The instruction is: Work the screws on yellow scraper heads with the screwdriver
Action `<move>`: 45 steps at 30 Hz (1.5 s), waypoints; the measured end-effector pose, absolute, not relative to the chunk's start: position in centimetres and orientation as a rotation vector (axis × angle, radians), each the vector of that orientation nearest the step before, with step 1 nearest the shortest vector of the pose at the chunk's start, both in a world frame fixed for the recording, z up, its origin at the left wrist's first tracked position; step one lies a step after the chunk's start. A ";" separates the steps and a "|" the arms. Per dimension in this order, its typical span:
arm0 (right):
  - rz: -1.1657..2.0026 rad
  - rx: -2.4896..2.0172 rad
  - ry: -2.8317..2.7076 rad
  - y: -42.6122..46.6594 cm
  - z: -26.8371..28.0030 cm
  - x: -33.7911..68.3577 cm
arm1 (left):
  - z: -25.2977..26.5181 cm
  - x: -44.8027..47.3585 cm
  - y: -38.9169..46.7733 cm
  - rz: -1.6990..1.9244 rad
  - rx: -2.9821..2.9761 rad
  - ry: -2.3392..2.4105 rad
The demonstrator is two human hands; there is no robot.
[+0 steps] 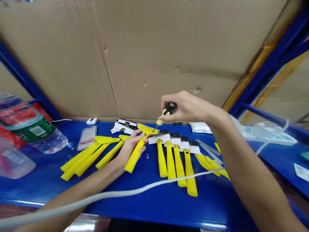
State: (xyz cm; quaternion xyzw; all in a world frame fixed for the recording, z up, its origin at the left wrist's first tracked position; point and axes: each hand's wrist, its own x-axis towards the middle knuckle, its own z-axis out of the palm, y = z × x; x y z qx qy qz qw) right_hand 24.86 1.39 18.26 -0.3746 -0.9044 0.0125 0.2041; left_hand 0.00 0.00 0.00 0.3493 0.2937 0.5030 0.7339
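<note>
My left hand (131, 145) is closed around a yellow scraper (135, 157), its wide head up and its handle slanting down toward me. In my right hand (184, 104) is a short screwdriver (166, 111) with a black and cream handle. Its shaft slants down to the left, and the tip meets the scraper's head. Several yellow scrapers (91, 159) without cards lie left of my left hand. To the right are several yellow handles (178, 164) with black and white cards (175, 139) at their heads. A few tiny screws (147, 156) rest on the blue table between.
Printed cards (124, 126) are stacked at the back, near a small white device (91, 121). A large bottle (36, 129) lies at the left. A white cable (135, 192) crosses in front of my arms. Loose yellow parts (210, 164) lie at right; cardboard (145, 58) stands behind.
</note>
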 end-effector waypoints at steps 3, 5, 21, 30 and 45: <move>0.053 -1.042 -2.529 1.4 18.2 24.6 | 0.0 0.0 0.0 1.088 0.781 0.647; 0.051 -1.029 -2.533 1.5 18.1 24.6 | 0.0 0.1 0.0 1.087 0.783 0.648; -0.026 -0.846 -2.386 0.1 19.4 25.4 | 0.4 0.7 -0.2 1.075 0.720 0.632; 0.027 -0.811 -2.437 1.1 18.4 24.9 | 1.1 1.0 -0.5 1.096 0.699 0.614; 0.065 -0.779 -2.566 0.7 17.9 24.2 | 1.4 1.3 -0.9 1.127 0.696 0.631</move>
